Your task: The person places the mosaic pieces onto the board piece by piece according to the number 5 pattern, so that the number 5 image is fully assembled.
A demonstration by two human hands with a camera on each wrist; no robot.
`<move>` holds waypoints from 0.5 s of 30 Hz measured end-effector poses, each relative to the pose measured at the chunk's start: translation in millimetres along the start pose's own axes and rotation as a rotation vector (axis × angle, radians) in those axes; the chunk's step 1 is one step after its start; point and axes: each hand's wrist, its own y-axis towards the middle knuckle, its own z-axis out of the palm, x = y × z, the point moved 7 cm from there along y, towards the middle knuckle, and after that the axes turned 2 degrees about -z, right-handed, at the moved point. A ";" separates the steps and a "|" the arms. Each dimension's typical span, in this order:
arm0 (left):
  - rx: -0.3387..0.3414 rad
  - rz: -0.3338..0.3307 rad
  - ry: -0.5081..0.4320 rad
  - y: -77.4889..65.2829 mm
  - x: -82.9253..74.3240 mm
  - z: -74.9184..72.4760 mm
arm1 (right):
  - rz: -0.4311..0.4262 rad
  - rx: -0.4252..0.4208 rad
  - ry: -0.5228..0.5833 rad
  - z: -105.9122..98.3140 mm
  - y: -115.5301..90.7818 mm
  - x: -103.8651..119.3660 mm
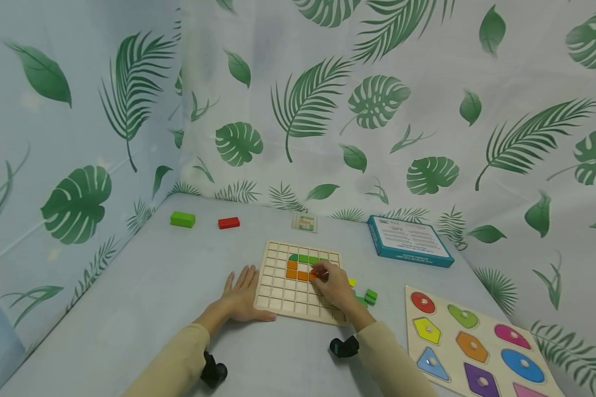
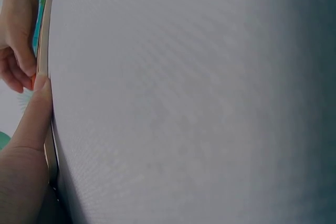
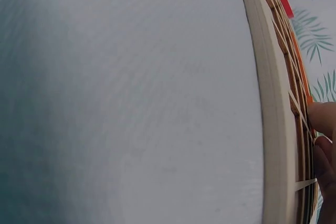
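Grid board (image 1: 282, 294) is lying short of the desk's (image 1: 144, 286) far edge; the left hand's (image 1: 243, 298) spread fingers are touching its side, the right hand's (image 1: 335, 284) are pinching 1 reddish-orange block (image 2: 33, 82); slack bracing could be letting the board slide.

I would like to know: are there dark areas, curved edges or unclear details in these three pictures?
Head: fairly even light, but the teal box has print too small to read; left wrist: the tabletop darkens toward the right edge; right wrist: it darkens toward the left edge, and the grid board looks bowed.
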 end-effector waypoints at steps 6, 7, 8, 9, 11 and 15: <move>-0.010 -0.004 0.011 0.5 -0.4 -0.6 | -0.020 -0.021 -0.007 -0.8 0.6 -1.3; -0.009 -0.006 0.015 0.7 -0.2 -0.2 | -0.021 -0.024 -0.009 -0.9 0.5 -1.5; -0.008 -0.006 0.014 1.0 -0.1 0.0 | -0.021 -0.027 -0.009 -1.2 0.3 -1.7; -0.006 -0.007 0.016 1.0 -0.2 0.1 | -0.018 -0.028 -0.009 -1.4 0.1 -2.1; -0.004 -0.007 0.016 0.9 -0.6 0.0 | -0.014 -0.029 -0.010 -2.0 -0.3 -2.8; -0.003 -0.006 0.018 0.1 -1.5 -0.3 | 0.000 -0.029 0.014 -4.5 -1.4 -4.7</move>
